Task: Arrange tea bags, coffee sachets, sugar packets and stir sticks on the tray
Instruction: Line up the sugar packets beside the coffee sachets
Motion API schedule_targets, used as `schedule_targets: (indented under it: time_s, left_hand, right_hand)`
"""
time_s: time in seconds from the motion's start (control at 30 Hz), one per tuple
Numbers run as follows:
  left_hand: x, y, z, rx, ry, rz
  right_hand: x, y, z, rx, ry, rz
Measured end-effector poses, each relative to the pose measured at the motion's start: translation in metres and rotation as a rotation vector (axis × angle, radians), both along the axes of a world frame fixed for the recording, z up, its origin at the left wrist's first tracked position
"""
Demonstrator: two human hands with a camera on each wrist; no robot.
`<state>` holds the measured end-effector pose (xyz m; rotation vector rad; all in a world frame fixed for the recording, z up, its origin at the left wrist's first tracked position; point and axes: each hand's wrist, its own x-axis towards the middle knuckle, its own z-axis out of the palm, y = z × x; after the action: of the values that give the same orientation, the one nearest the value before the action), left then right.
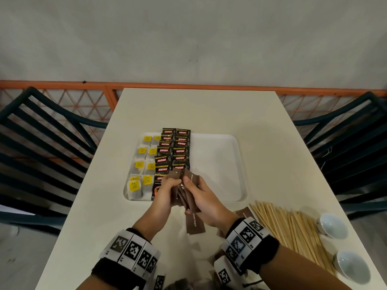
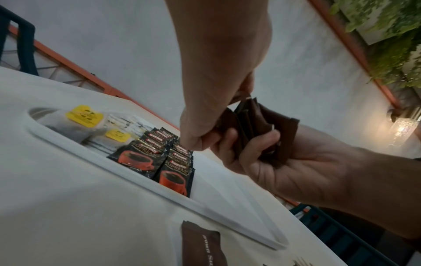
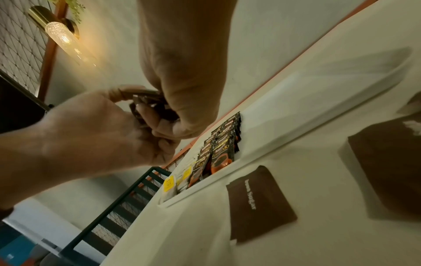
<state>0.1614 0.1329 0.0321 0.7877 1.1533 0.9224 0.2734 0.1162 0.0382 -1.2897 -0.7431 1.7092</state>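
My right hand [image 1: 206, 197] cupped a bundle of brown sugar packets [image 1: 184, 197] just above the tray's near edge, while my left hand [image 1: 167, 190] pinched one packet at the top. I judged this the sugar step: tea bags [image 1: 139, 164] and coffee sachets [image 1: 172, 152] already filled the tray's [image 1: 217, 160] left half. Next I needed to lay packets beside the coffee. Stir sticks [image 1: 293, 229] waited near the surface's right edge.
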Motion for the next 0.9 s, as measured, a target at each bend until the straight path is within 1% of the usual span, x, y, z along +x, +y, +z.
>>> schedule_targets:
  time_s: [0.1,0.2,0.3,0.4,0.5,0.53,0.6,0.67,0.73,0.77,0.83,0.9]
  left_hand:
    - [0.003,0.000,0.002,-0.006,0.009,0.007]
    - [0.002,-0.002,-0.001,0.006,0.092,0.000]
    - [-0.001,-0.007,-0.005,0.085,0.182,-0.069]
    - [-0.001,-0.010,-0.008,0.187,0.286,-0.123]
    - [0.001,-0.010,-0.002,0.262,0.305,-0.140]
    - [0.003,-0.010,0.002,0.249,0.260,-0.137]
    - [0.003,-0.010,0.009,0.178,0.113,-0.136]
    - [0.000,-0.012,0.015,0.106,-0.073,-0.128]
    - [-0.007,-0.013,0.019,0.046,-0.251,-0.072]
    - [-0.010,-0.013,0.020,0.013,-0.313,-0.030]
    - [-0.014,-0.013,0.023,-0.064,-0.379,0.027]
    - [-0.015,-0.014,0.030,-0.140,-0.443,0.053]
  right_hand:
    - [0.001,-0.001,-0.007,0.070,-0.049,-0.025]
    - [0.002,-0.001,-0.011,0.170,-0.178,-0.007]
    - [0.000,-0.002,-0.010,0.233,-0.281,0.049]
    - [-0.003,-0.003,-0.008,0.242,-0.291,0.042]
    - [-0.005,-0.006,-0.008,0.269,-0.286,0.048]
    - [-0.004,-0.006,-0.009,0.273,-0.287,0.051]
    - [-0.004,-0.005,-0.011,0.265,-0.292,0.039]
    - [-0.004,-0.003,-0.012,0.264,-0.316,0.003]
    - [-0.006,-0.001,-0.009,0.291,-0.314,-0.037]
    - [-0.008,-0.001,-0.006,0.311,-0.311,-0.049]
    - [-0.014,0.000,0.003,0.380,-0.321,-0.049]
    - [-0.021,-0.002,0.011,0.467,-0.380,-0.027]
